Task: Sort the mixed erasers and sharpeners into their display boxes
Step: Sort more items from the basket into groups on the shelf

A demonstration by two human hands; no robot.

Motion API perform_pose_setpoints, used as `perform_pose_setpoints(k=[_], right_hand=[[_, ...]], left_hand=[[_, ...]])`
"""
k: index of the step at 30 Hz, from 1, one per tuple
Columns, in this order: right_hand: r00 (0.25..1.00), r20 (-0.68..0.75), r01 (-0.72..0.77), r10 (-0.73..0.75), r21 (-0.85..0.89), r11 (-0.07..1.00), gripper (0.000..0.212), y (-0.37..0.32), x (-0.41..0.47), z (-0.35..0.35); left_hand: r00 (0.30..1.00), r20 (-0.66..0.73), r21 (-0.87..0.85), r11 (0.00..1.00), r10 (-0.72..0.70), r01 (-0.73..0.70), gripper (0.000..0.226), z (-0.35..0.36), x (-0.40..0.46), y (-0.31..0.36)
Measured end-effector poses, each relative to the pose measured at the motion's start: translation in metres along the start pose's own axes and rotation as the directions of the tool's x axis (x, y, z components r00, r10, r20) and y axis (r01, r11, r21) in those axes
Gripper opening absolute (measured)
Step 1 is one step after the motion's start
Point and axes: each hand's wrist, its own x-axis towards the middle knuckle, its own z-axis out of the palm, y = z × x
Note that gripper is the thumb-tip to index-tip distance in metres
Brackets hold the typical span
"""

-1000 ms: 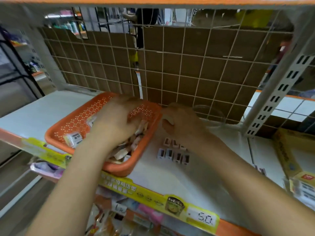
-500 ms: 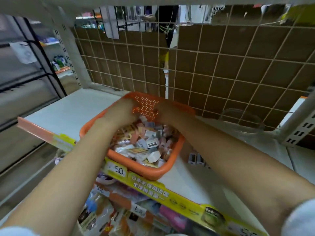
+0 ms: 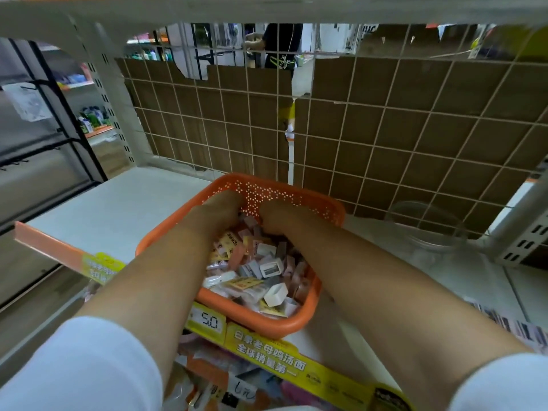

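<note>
Both hands are reaching into the orange basket (image 3: 296,324), which is sitting on the white shelf (image 3: 118,209). The left hand (image 3: 219,210) and right hand (image 3: 281,216) are lying side by side at the basket's far end — fingers are buried in the contents, so whether either is gripping anything cannot be told. The mixed erasers and sharpeners (image 3: 255,271) are lying piled just behind the hands, toward the wrists. A clear container (image 3: 427,229) is standing to the right of the right hand, well apart.
</note>
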Motion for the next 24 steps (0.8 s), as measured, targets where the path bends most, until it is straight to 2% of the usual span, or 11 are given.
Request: perform_pose_setpoints(k=[4,11,14,18,20,22,24], right_hand=[[0.999,0.034,0.024,-0.025,0.02,1.0,0.039,0.0,0.001,0.002],[0.995,-0.059,0.079,-0.077,0.028,0.996,0.042,0.007,-0.001,0.004],[0.985,-0.138,0.122,-0.105,0.119,0.985,0.044,0.011,-0.011,-0.007],[0.963,-0.224,0.205,-0.148,0.259,0.944,0.044,0.02,-0.023,-0.022],[0.957,-0.249,0.233,-0.147,0.363,0.902,0.034,0.029,-0.03,-0.029],[0.95,-0.279,0.261,-0.142,0.459,0.849,0.027,0.034,-0.042,-0.033],[0.936,-0.326,0.292,-0.13,0.52,0.803,0.028,0.037,-0.056,-0.034]], left_hand=[[0.999,0.034,-0.005,1.0,-0.007,0.007,0.008,-0.001,0.0,0.004],[0.998,0.029,-0.043,0.998,0.048,-0.047,0.012,0.0,-0.005,0.003],[0.997,0.03,-0.016,0.997,0.074,-0.074,0.008,-0.009,-0.009,0.006],[0.989,-0.044,0.016,0.99,0.142,-0.141,0.04,-0.013,-0.003,0.002],[0.979,-0.101,-0.096,0.978,0.175,-0.184,0.052,-0.015,-0.007,0.003],[0.966,-0.157,-0.215,0.947,0.208,-0.239,0.046,-0.024,-0.025,0.012],[0.95,-0.213,-0.24,0.931,0.227,-0.276,0.034,-0.034,-0.044,0.022]])
